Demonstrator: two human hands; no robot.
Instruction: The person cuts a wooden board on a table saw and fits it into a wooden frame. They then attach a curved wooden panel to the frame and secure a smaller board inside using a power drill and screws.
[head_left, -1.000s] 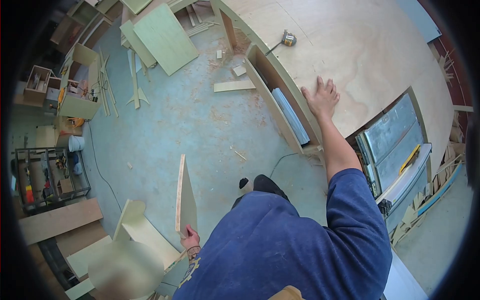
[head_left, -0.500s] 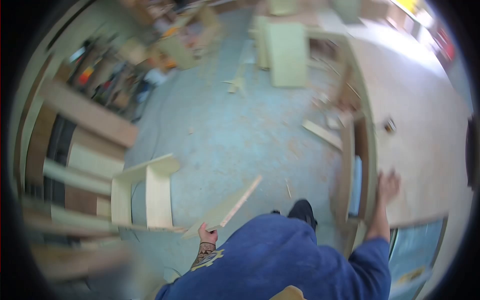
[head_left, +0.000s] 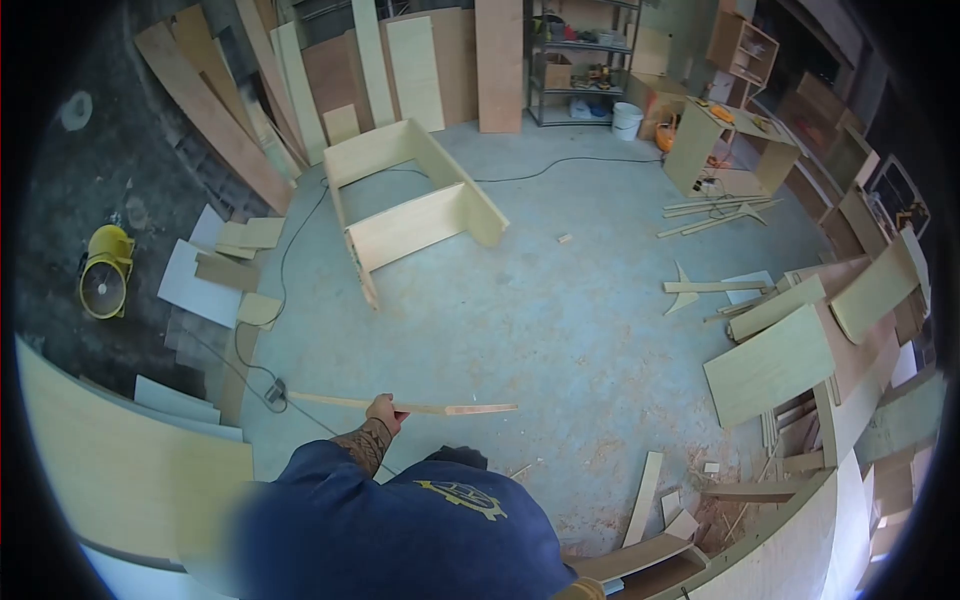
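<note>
My left hand [head_left: 383, 412] is wrapped round a light wooden board [head_left: 440, 408], which is seen nearly edge-on in front of my body at the lower centre. Below the board is the blue-grey floor. My right hand is hidden; only part of the forearm [head_left: 580, 590] shows at the bottom edge, beside the wooden bench structure [head_left: 640, 556]. Further ahead, an open wooden frame [head_left: 405, 228] with a cross panel lies on the floor, apart from the held board.
Boards [head_left: 415, 75] lean on the far wall near a shelf rack [head_left: 580, 85]. A yellow blower [head_left: 107, 270] stands left, with a cable [head_left: 283, 300] across the floor. Cut panels [head_left: 770, 365] and wood scraps lie right.
The view has swung left, bringing the wooden frame and far wall into sight. My left hand still holds the board, now more level. My right hand has left the view.
</note>
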